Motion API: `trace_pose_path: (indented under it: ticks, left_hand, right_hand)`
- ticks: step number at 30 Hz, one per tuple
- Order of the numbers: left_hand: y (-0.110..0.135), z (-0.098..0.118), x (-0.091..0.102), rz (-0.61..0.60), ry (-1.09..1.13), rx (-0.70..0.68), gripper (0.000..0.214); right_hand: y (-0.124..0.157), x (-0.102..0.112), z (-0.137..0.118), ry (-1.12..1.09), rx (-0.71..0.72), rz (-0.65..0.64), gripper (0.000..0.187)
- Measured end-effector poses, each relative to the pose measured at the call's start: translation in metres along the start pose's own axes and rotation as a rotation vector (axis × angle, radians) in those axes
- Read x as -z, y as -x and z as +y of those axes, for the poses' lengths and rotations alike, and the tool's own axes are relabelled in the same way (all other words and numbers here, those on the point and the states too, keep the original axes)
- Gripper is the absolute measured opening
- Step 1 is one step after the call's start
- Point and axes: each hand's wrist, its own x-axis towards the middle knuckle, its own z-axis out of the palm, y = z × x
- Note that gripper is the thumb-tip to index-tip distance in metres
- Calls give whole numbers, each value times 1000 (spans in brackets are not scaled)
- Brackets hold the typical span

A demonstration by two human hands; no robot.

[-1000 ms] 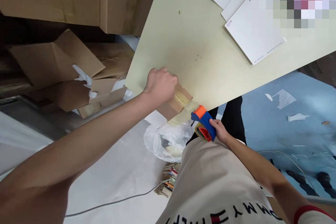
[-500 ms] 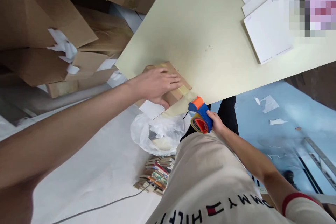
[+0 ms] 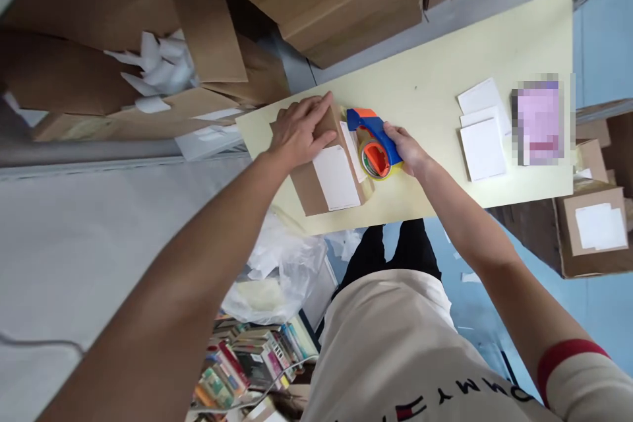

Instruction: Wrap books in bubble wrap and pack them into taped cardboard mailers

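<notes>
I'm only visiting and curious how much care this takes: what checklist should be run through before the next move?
1. Left hand resting on the brown cardboard box: ok.
2. Right hand gripping the blue-and-orange plastic tape dispenser: ok.
3. Round tape roll in the dispenser: ok.
4. Box supported by the pale yellow tabletop: ok, though near its edge.
5. White rectangular paper on the box stuck firmly: cannot tell.
6. Dispenser pressed against the box: cannot tell.
</notes>
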Motion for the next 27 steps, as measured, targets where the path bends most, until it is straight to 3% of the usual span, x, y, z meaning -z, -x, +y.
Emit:
trace_pose_path:
  ticks: [4,9,13,16,19,23,25,27]
  left_hand:
    - [6,6,-7,34,-17,17,67]
    - [4,0,-8,61,-38,-41,81]
    - [4,1,-9,83,-22,-43,80]
    - [7,4,-8,85,-9,2,73]
    - [8,5,-8,74,-37,22,76]
    - [8,3,-11,-29,-118,-2,88]
    - [11,0,-16,-112,-159,-12,92]
    - [20,-3,-23,-160,-178,-3,94]
  right_hand:
    - [5,2,-3,273,209,83,52]
    - [16,12,-11,605,266,-22,72]
    - [24,19,-22,621,248,-191,79]
    - [44,31,-19,607,198,-224,76]
    - [91,48,8,640,87,-219,77]
    - [164,54,72,628,9,-163,87]
    - [181,46,97,571,30,-72,90]
    - [177,36,106,497,80,5,91]
